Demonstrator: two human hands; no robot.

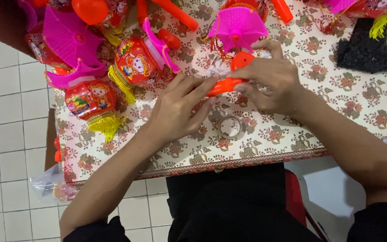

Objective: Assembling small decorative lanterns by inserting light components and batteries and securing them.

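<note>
My right hand (272, 80) grips an orange plastic handle stick (222, 86) that lies across the flowered tablecloth (337, 112). My left hand (180, 107) rests flat beside it, fingertips touching the stick's near end. Just behind the hands stands a toy lantern with a pink roof (237, 26) and a red-orange round part (242, 59). A roll of clear tape (230, 127) lies on the cloth in front of my hands.
Several red toy lanterns with pink roofs and yellow tassels (96, 104) crowd the table's left side. More orange sticks (175, 13) lie at the back. A black bundle (364, 49) sits back right. A plastic bag (52, 184) hangs at the left edge above the tiled floor.
</note>
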